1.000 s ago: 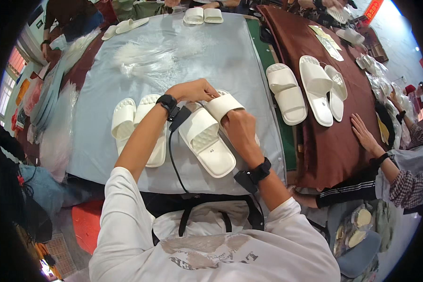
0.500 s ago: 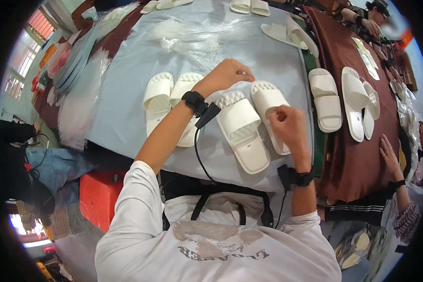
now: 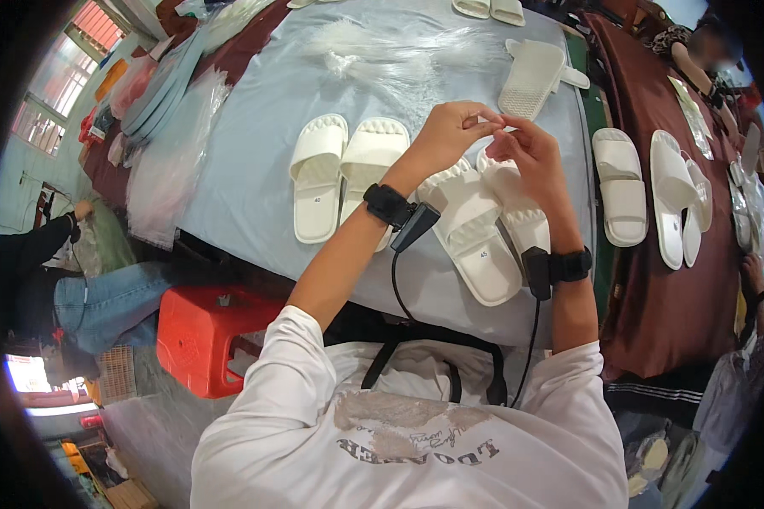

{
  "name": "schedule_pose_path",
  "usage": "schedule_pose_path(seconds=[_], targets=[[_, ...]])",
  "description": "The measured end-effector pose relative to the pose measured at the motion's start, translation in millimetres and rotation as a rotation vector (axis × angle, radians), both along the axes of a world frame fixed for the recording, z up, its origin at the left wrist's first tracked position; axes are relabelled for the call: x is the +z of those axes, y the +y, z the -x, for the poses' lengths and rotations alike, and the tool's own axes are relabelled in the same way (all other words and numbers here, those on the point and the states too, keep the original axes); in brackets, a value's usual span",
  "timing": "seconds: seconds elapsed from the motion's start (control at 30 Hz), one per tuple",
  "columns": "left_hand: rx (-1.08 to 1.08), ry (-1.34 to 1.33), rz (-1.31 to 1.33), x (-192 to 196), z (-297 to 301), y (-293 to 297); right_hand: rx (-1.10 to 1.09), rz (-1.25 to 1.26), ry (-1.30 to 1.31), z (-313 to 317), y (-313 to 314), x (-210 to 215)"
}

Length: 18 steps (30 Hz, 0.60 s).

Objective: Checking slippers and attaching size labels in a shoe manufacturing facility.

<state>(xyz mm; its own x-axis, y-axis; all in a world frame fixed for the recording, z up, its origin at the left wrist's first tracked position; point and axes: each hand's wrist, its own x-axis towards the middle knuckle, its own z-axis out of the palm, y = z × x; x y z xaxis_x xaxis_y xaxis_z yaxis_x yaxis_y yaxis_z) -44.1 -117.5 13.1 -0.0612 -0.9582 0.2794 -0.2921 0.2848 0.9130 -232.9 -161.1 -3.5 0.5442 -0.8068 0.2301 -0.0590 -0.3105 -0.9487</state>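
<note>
Right under my hands sits the pair of white slippers, close to the near edge of the table and over toward its right-hand corner. Soles down, side by side, straps up: likely set like that so both openings stay in easy reach. My left hand and right hand hang above the toe ends, fingers bent, tips meeting or nearly so. I'd say they come that close for something fine, but whether anything is pinched there, I can't tell; neither hand is gripping a slipper. Toes point to the table's far edge, heels to me, and the long axis slants: toes lean left, heels swing right.

Leftward along the near edge, here's another white pair, toes also away, long axis leaning slightly the other way; the gap presumably stops the pairs mixing. Past my fingertips, a lone-looking slipper lies near the right edge, dotted side showing. Clear plastic sprawls toward the far edge, probably there for spare room. Beyond the right edge, more slippers rest on brown cloth.
</note>
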Motion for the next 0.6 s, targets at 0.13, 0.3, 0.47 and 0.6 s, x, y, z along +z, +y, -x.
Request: schedule_pose_path(seconds=[0.13, 0.3, 0.47, 0.6], targets=[[0.041, 0.189, 0.026, -17, 10, -6, -0.074, -0.077, -0.171, 1, 0, -7], [-0.079, 0.325, -0.038, -30, 6, -15, -0.097, -0.154, -0.210, 8, 1, -10], [-0.079, 0.128, 0.090, -35, 6, -4, -0.151, -0.020, -0.246, 3, 3, -14], [-0.092, 0.229, -0.054, -39, 4, 0, -0.179, -0.037, -0.276, 2, 6, -14]])
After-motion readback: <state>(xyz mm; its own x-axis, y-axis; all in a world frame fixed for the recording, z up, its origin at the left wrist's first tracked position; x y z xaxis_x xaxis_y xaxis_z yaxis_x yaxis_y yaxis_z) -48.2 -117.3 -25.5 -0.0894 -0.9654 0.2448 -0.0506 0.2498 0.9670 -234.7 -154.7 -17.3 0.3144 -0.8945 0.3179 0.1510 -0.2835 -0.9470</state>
